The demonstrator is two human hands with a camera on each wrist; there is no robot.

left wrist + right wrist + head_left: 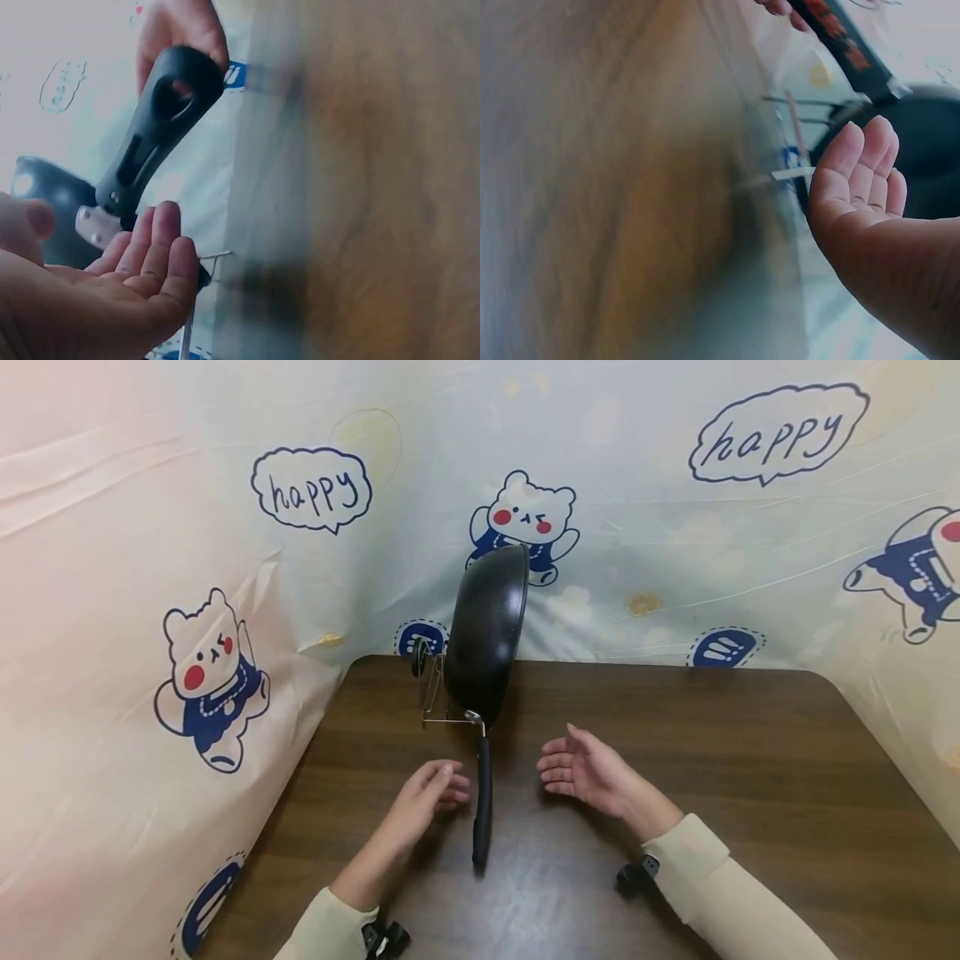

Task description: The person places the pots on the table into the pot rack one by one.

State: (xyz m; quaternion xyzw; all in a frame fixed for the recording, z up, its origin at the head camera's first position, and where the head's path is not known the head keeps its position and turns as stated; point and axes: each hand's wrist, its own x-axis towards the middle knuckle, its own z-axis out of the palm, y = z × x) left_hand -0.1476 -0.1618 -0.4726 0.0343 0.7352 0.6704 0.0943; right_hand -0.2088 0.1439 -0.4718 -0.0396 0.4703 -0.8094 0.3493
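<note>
A black wok [486,631] stands on its side in a wire rack [435,697] toward the back of the table. Its black handle [482,797] points toward me, and the hole at its end shows in the left wrist view. To the left of the handle is my left hand [429,795], fingers loosely bent and holding nothing. My right hand [588,770] is held out to the right of the handle, palm turned inward, its fingers relaxed and apart from the wok. Both palms face the handle from either side.
The brown wooden table [712,760] runs back to a printed cloth [630,510] that hangs behind it and along the sides. A small dark round part [420,657] sits at the rack's left end. Each wrist carries a small black camera.
</note>
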